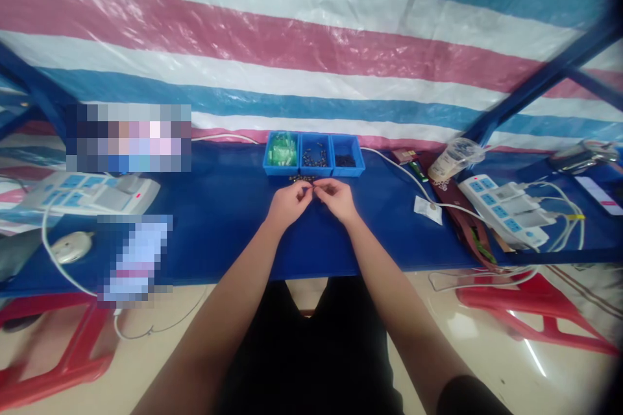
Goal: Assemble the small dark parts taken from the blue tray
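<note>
My left hand (291,202) and my right hand (337,198) meet fingertip to fingertip over the blue table, both closed in a pinch. Whatever sits between the fingers is too small to make out. Just beyond the fingertips lies a row of small brass-coloured parts (302,178). Behind these stand three joined blue bins. The left bin (281,170) holds a green plastic bag (282,149). Small metal parts (315,157) are scattered in the middle bin (316,170), and dark little pieces (344,160) fill part of the right bin (348,171).
To the right are a plastic drink cup (450,161), a white packet (428,209) and a power strip (503,211) with cables. Another power strip (92,194), a mouse-like object (72,247) and a blurred-out phone (139,262) lie left. Red stools (540,311) stand below the table edge.
</note>
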Available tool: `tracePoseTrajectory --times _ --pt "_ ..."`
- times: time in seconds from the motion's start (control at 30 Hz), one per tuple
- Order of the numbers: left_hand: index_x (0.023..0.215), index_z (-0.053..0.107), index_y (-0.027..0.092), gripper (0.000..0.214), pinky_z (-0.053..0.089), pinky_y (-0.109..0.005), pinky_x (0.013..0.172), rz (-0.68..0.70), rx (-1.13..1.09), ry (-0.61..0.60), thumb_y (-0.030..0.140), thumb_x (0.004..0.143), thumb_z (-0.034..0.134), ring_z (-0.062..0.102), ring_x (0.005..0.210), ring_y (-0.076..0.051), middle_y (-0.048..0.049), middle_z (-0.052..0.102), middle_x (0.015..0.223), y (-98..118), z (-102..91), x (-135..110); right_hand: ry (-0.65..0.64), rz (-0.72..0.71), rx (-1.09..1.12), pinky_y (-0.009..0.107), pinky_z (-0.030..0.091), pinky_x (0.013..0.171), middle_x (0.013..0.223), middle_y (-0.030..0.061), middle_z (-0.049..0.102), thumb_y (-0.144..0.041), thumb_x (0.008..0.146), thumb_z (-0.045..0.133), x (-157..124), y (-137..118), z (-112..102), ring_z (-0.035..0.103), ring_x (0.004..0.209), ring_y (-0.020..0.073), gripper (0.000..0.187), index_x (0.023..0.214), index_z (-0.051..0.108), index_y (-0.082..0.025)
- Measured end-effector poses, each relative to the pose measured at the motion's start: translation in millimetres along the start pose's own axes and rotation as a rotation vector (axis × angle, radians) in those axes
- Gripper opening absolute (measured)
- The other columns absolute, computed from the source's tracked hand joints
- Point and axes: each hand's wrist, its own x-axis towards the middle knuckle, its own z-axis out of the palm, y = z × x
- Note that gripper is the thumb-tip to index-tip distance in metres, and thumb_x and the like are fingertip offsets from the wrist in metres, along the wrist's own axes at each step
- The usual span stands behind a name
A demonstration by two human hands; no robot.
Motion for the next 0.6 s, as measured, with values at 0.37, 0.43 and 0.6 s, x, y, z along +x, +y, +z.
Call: tracePoseTrajectory --times 0.37,0.43,0.6 --pt "0.101 0.065 0.021 0.022 0.041 -0.021 0.061 -0.013 -0.009 -0.006 0.036 0.095 0.051 0.056 0.059 -0.009 0.0029 0.062 0.068 5.0 -4.5 -0.2 0.001 -0.046 0.044 0.03 0.053 0.069 0.083 0.0035 0.071 -0.044 0.068 0.079 -0.1 -0.3 1.9 0.063 0.071 0.0136 0.036 0.093 0.072 -0.019" --pt "0.103 0.065 0.021 0.023 0.042 -0.021 0.061 -0.012 -0.012 -0.01 0.037 0.096 0.049 0.056 0.059 -0.01 0.0022 0.063 0.07 6.2 -5.1 -0.5 0.001 -0.047 0.067 0.029 0.053 0.067 0.081 0.0029 0.071 -0.044 0.068 0.08 0.4 -0.3 2.1 0.063 0.069 0.013 0.036 0.092 0.071 -0.019" --pt "0.112 0.064 0.022 0.027 0.043 -0.021 0.062 0.002 -0.006 0.006 0.038 0.095 0.051 0.058 0.06 -0.01 0.0025 0.063 0.068 5.3 -3.7 -1.4 -0.011 0.003 0.074 0.028 0.051 0.06 0.077 0.0029 0.071 -0.046 0.068 0.079 3.1 0.0 0.9 0.062 0.065 0.0133 0.038 0.092 0.072 -0.019"
